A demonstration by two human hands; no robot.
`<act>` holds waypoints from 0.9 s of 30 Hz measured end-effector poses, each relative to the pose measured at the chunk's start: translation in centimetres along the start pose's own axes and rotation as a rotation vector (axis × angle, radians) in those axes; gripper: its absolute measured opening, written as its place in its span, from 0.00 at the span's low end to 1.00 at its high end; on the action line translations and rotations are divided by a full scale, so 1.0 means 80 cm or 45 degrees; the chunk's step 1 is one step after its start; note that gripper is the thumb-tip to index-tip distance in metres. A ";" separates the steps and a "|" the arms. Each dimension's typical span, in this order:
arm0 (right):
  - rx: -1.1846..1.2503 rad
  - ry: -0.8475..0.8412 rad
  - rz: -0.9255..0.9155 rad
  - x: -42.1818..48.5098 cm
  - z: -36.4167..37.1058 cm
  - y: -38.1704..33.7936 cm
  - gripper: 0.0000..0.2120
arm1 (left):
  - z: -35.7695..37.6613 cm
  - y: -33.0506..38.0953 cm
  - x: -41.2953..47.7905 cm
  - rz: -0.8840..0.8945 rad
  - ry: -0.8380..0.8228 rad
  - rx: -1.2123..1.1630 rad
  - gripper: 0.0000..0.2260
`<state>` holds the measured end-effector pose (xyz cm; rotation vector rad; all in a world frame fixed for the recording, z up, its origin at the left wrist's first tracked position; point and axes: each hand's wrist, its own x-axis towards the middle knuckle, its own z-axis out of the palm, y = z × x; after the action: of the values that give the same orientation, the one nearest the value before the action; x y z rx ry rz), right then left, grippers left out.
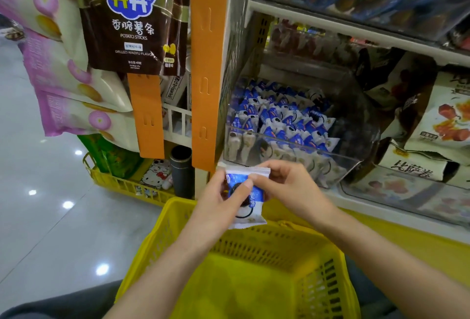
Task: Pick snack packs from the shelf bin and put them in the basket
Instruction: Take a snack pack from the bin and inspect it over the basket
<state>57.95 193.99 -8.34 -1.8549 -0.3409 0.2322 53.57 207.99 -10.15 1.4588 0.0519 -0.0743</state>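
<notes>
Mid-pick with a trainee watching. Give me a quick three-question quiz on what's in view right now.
1. True or false: the left hand and right hand both hold the snack pack.
2. Fill in: the packs in the clear shelf bin are white and ____.
3. The held pack is: A) inside that bin; B) in the air by the far rim of the yellow basket; C) on the floor.
Key: 1 true; 2 blue; 3 B.

bare forearms [162,267], l hand [218,201] + r hand [287,186], dark grey trousers [63,303].
</notes>
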 end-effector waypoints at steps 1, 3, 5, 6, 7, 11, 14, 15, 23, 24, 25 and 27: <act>0.000 -0.014 0.004 -0.002 0.000 0.005 0.02 | 0.001 -0.003 0.001 0.014 0.024 0.039 0.06; 0.008 -0.035 0.012 -0.007 0.002 0.013 0.05 | 0.002 -0.008 0.003 0.028 0.080 0.094 0.06; 0.050 -0.039 0.007 -0.010 0.003 0.019 0.07 | 0.003 -0.012 0.007 0.015 0.119 0.111 0.08; 0.039 -0.032 -0.013 -0.010 0.003 0.020 0.08 | 0.005 -0.013 0.008 0.003 0.127 0.114 0.08; -0.034 -0.007 -0.059 -0.011 0.003 0.022 0.07 | 0.007 -0.014 0.009 -0.014 0.131 0.107 0.09; -0.644 0.089 -0.368 -0.014 -0.005 0.026 0.04 | 0.010 -0.020 0.013 -0.131 0.112 0.008 0.11; -0.744 0.104 -0.425 -0.016 -0.007 0.028 0.05 | 0.011 -0.022 0.014 -0.177 0.086 -0.024 0.11; -0.713 0.130 -0.410 -0.016 -0.007 0.029 0.05 | 0.011 -0.022 0.014 -0.185 0.076 -0.040 0.11; 0.400 0.414 0.297 -0.007 -0.018 0.028 0.06 | 0.009 -0.022 0.014 -0.180 0.161 -0.119 0.11; 0.512 0.390 0.348 -0.009 -0.019 0.027 0.04 | 0.007 -0.022 0.015 -0.152 0.207 -0.113 0.10; 0.560 0.338 0.389 -0.011 -0.019 0.028 0.02 | 0.005 -0.021 0.016 -0.124 0.257 -0.107 0.07; 0.515 0.169 0.459 -0.015 -0.019 0.030 0.06 | 0.000 -0.021 0.018 -0.070 0.346 -0.120 0.03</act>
<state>57.56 191.54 -10.15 -1.5085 0.1306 0.3913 54.89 207.78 -11.92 1.3656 0.3139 0.0812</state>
